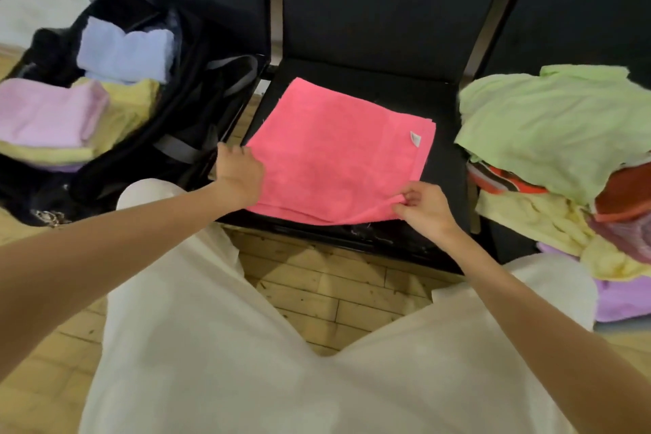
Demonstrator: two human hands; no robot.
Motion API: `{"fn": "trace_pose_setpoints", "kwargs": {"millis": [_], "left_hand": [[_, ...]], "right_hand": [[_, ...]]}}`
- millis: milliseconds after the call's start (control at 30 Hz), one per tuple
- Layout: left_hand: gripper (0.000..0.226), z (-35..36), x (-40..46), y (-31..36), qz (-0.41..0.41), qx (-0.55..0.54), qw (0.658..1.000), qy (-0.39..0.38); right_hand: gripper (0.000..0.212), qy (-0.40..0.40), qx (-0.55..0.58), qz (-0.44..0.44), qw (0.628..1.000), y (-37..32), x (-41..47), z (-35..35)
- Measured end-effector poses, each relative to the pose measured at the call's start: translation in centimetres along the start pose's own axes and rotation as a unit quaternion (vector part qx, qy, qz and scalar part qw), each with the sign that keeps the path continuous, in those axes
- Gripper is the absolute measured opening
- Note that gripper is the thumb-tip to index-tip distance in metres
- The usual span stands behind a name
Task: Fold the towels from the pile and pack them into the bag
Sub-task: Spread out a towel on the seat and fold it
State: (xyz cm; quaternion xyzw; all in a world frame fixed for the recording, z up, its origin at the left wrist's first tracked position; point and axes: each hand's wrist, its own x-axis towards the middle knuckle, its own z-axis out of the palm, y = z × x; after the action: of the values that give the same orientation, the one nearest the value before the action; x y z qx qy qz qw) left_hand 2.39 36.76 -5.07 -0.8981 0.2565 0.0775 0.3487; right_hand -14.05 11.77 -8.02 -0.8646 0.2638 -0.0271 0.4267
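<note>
Folding a pink towel (334, 151) on a chair seat.
Left hand (239, 173) grips its near-left edge; right hand (424, 208) pinches the near-right corner, probably ready to fold it over.

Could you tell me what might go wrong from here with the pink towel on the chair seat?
1. The right hand pinches only the near corner of the pink towel, so the stacked layers may slide apart.
2. The towel's near edge reaches the front of the chair seat; it could slip to the floor.
3. The towel pile leans nearby and may topple.
</note>
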Motion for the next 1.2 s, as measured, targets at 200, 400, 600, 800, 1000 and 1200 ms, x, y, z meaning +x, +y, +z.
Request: {"fn": "trace_pose_setpoints", "kwargs": {"millis": [200, 400, 600, 800, 1000, 1200], "left_hand": [[0.042, -3.1, -0.9, 6.6, 0.204, -0.546, 0.812, -0.016], [0.045, -6.2, 0.3, 12.4, 0.217, -0.686, 0.692, -0.057], [0.026, -6.3, 1.7, 14.3, 0.195, -0.729, 0.656, -0.009], [0.024, -6.0, 1.3, 13.5, 0.167, -0.781, 0.602, -0.018], [0.010, -6.0, 1.0, 12.9, 0.147, -0.778, 0.591, -0.157], [0.030, -7.0, -0.1, 14.2, 0.200, -0.792, 0.538, -0.210]], "right_hand": [[0.013, 0.006, 0.038, -0.051, 0.998, 0.5, 0.1, -1.4], [0.015, 0.005, 0.088, -0.056, 0.995, 0.7, 2.0, -2.3], [0.018, 0.116, 0.095, 0.030, 0.988, 1.9, 8.6, -2.5], [0.027, 0.255, -0.140, 0.071, 0.954, 2.3, 15.5, -3.0], [0.063, 0.217, -0.271, 0.171, 0.922, 1.7, 18.1, -1.3], [0.041, 0.216, -0.250, 0.167, 0.929, 3.1, 18.2, -3.0]]}}
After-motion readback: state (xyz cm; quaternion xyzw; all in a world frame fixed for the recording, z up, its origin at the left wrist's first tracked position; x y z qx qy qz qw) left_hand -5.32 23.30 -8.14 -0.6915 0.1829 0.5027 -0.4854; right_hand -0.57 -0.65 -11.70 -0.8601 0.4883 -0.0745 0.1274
